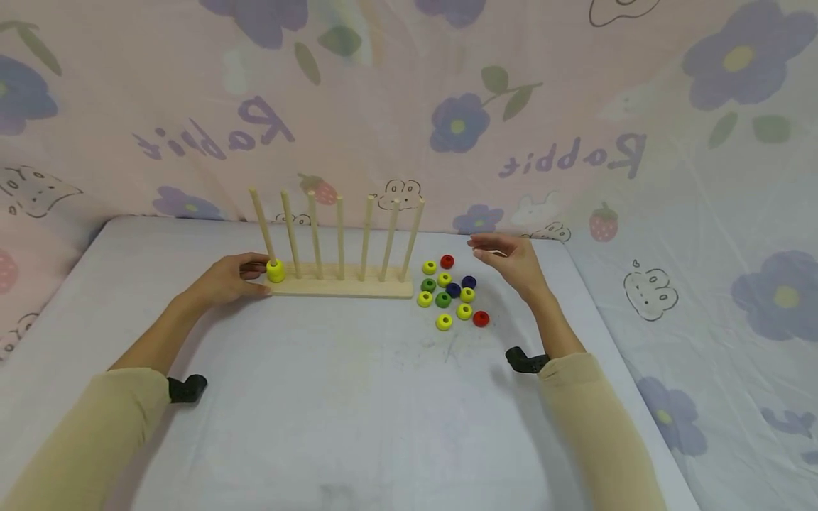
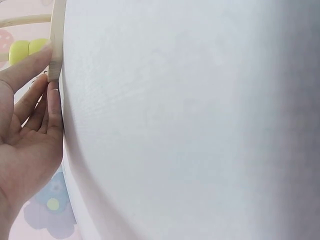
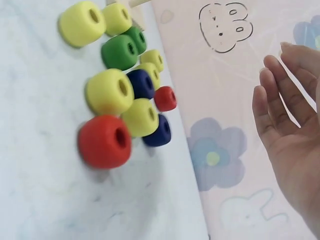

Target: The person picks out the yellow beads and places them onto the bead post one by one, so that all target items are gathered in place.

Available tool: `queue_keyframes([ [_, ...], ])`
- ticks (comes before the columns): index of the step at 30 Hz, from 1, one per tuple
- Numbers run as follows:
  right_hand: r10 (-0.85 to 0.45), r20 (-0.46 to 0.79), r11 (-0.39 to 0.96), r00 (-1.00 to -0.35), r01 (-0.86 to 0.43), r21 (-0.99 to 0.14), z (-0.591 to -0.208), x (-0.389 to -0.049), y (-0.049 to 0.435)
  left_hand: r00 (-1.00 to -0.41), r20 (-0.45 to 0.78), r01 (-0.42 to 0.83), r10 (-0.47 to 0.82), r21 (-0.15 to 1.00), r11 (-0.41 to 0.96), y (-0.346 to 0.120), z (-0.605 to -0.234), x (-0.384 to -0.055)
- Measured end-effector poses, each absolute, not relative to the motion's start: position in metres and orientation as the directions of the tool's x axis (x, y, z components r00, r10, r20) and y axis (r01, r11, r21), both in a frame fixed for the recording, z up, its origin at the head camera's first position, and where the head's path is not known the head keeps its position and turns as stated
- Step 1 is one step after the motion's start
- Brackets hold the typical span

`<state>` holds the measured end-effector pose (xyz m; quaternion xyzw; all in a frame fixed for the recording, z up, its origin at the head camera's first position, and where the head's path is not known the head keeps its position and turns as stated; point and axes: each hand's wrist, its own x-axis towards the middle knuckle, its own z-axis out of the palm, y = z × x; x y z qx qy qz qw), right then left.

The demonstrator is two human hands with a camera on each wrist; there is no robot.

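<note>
A wooden peg rack [image 1: 341, 287] with several upright rods stands toward the back of the table. Its left end is pinched by my left hand [image 1: 233, 275], the thumb on the front side and the fingers around the end. Two yellow beads [image 2: 29, 50] are stacked at the foot of the leftmost rod. My right hand [image 1: 511, 261] is raised above the table, fingers apart from the thumb and holding nothing. To its left lie loose round beads: a red bead [image 3: 105, 142], a green bead [image 3: 120, 52], a dark blue bead [image 1: 453, 290] and a yellow bead [image 1: 444, 322] among several.
A white cloth covers the table [image 1: 332, 411]. Behind it hangs a pink curtain [image 1: 383, 92] printed with flowers and rabbits. Each wrist carries a black camera mount [image 1: 527, 360].
</note>
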<state>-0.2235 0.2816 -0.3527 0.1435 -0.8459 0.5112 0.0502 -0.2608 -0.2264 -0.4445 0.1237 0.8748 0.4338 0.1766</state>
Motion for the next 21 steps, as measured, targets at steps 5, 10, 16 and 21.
queue_keyframes([
  [5,-0.169,0.206,0.463,-0.964,-0.262,-0.847,-0.367,-0.215,0.289,-0.905,-0.2,0.072,0.376,0.798,0.598,-0.227,-0.444,-0.262],
  [10,-0.175,0.176,0.503,-0.969,-0.242,-0.829,-0.378,-0.209,0.292,-0.907,-0.198,0.076,0.373,0.793,0.604,-0.229,-0.444,-0.261],
  [16,-0.17,0.13,0.516,-0.977,-0.201,-0.833,-0.403,-0.213,0.306,-0.907,-0.186,0.077,0.379,0.81,0.582,-0.228,-0.443,-0.26],
  [21,-0.14,0.079,0.558,-0.987,-0.145,-0.817,-0.427,-0.216,0.321,-0.907,-0.183,0.076,0.379,0.814,0.576,-0.227,-0.443,-0.26],
])
